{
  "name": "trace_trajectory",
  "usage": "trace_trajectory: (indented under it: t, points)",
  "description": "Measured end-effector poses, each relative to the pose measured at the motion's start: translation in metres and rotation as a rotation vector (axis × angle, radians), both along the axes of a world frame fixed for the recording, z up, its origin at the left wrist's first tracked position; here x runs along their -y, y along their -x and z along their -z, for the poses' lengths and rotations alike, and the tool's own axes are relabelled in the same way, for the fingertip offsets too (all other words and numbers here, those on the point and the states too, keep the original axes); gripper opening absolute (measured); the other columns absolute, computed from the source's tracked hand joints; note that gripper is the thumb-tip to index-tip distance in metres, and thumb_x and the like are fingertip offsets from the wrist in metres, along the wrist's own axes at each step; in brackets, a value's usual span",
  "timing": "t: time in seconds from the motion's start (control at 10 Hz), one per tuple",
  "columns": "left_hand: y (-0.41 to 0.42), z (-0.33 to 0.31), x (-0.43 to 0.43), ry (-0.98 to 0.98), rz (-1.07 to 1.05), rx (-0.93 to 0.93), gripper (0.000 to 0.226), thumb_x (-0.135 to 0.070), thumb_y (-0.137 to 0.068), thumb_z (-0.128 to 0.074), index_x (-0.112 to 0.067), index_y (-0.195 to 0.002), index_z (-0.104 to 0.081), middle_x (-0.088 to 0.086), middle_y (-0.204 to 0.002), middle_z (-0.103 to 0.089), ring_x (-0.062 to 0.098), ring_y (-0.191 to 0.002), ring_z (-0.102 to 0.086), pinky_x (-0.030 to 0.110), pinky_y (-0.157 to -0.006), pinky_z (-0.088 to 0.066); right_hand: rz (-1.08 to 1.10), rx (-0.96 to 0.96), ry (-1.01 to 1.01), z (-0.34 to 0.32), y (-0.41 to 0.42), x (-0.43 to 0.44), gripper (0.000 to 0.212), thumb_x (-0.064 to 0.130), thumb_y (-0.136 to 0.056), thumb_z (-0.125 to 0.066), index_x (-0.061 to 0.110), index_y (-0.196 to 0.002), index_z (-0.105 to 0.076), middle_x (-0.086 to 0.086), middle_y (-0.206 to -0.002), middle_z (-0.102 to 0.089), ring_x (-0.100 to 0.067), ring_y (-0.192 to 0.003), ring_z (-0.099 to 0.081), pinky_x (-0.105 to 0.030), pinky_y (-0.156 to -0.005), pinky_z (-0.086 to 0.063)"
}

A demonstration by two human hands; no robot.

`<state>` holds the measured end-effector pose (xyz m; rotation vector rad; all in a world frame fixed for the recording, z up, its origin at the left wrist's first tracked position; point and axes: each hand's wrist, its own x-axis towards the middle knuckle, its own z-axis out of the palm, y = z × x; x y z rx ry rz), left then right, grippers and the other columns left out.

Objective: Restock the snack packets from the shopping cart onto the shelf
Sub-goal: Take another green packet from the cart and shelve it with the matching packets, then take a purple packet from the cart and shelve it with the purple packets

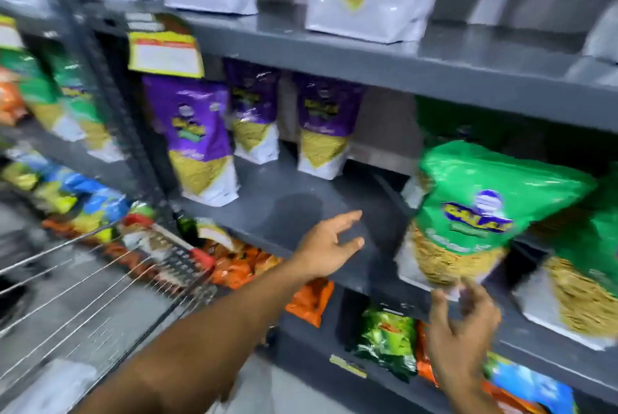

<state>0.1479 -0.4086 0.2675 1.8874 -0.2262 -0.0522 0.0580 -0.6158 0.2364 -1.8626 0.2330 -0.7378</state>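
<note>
**Green packet above right hand**

Nearest, we found the right hand (463,323) spread and empty, fingertips just under the green packet (481,213), which leaned on the shelf (301,209). The left hand (329,243), also spread, hovered farther left.

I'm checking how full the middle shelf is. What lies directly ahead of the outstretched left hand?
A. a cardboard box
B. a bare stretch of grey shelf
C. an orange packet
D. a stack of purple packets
B: the open left hand reaches over a bare grey patch of the middle shelf, between the purple packets and the green packet.
</note>
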Motion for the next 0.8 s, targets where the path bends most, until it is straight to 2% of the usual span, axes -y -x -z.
trace_trajectory:
  t: [0.1,0.2,0.3,0.4,0.5,0.6,0.7,0.8]
  points:
    - [0.024,-0.002,-0.101,-0.203,-0.170,0.118,0.049,-0.026,-0.082,-0.063,-0.016,-0.129,-0.055,0.006,-0.133,-0.059,0.014,-0.122,-0.055,0.023,-0.106,-0.038,-0.315,-0.057,0.205,0.014,0.016,-0.070,0.047,0.037,-0.077,-0.054,0.002,-0.108,-0.059,-0.007,-0.100,-0.051,-0.023,-0.096,-0.049,-0.008,-0.090,-0.032]
    - [0.061,0.001,-0.214,-0.371,-0.416,0.100,0.045,-0.025,-0.080,-0.060,-0.012,-0.124,-0.060,0.009,-0.120,-0.067,0.022,-0.103,-0.065,0.017,-0.086,-0.043,-0.683,-0.053,0.322,0.016,-0.002,-0.148,0.039,0.034,-0.080,-0.055,0.005,-0.105,-0.062,-0.004,-0.104,-0.054,-0.017,-0.099,-0.051,-0.017,-0.094,-0.035]
    - [0.115,0.012,-0.312,-0.398,-0.673,-0.110,0.042,-0.024,-0.085,-0.059,-0.012,-0.126,-0.058,0.011,-0.113,-0.068,0.023,-0.103,-0.064,0.013,-0.080,-0.044,-0.959,0.028,0.405,0.006,-0.025,-0.232,0.026,0.026,-0.081,-0.057,0.013,-0.103,-0.063,0.000,-0.104,-0.055,-0.005,-0.101,-0.048,-0.014,-0.097,-0.035]
    - [0.189,0.057,-0.412,-0.427,-0.923,-0.377,0.038,-0.012,-0.089,-0.060,-0.008,-0.127,-0.057,0.012,-0.125,-0.064,0.024,-0.114,-0.061,0.017,-0.086,-0.040,-1.199,0.037,0.482,0.003,-0.044,-0.337,0.026,0.013,-0.076,-0.064,0.019,-0.101,-0.064,-0.001,-0.101,-0.060,-0.007,-0.099,-0.052,-0.006,-0.096,-0.032]
    - [0.229,0.094,-0.436,-0.293,-1.081,-0.591,0.029,-0.011,-0.085,-0.063,0.005,-0.110,-0.063,0.027,-0.101,-0.069,0.029,-0.094,-0.067,0.037,-0.082,-0.050,-1.294,-0.057,0.653,0.011,-0.054,-0.377,0.030,0.011,-0.075,-0.068,0.013,-0.105,-0.067,-0.008,-0.108,-0.063,-0.015,-0.105,-0.054,-0.003,-0.096,-0.027]
    - [0.268,0.137,-0.446,-0.018,-1.202,-0.921,0.017,-0.011,-0.088,-0.055,0.000,-0.096,-0.065,0.019,-0.078,-0.066,0.022,-0.055,-0.064,0.025,-0.054,-0.051,-1.531,-0.164,0.910,0.038,-0.055,-0.461,0.040,0.017,-0.081,-0.068,0.016,-0.120,-0.060,-0.007,-0.129,-0.056,-0.026,-0.120,-0.053,-0.023,-0.103,-0.031]
    - [0.290,0.201,-0.430,0.372,-1.292,-1.143,0.019,-0.015,-0.089,-0.055,-0.008,-0.072,-0.054,0.007,-0.055,-0.055,0.018,-0.043,-0.051,0.028,-0.056,-0.048,-1.777,-0.250,1.204,0.073,-0.042,-0.541,0.050,0.026,-0.089,-0.059,0.020,-0.137,-0.045,-0.003,-0.149,-0.040,-0.023,-0.138,-0.035,-0.027,-0.112,-0.023]
    - [0.287,0.242,-0.412,0.613,-1.343,-1.175,0.021,-0.027,-0.087,-0.060,-0.010,-0.083,-0.050,0.010,-0.063,-0.050,0.021,-0.049,-0.050,0.028,-0.052,-0.047,-1.919,-0.313,1.364,0.110,-0.032,-0.604,0.052,0.028,-0.091,-0.057,0.021,-0.140,-0.041,-0.006,-0.151,-0.038,-0.024,-0.137,-0.037,-0.029,-0.110,-0.030]
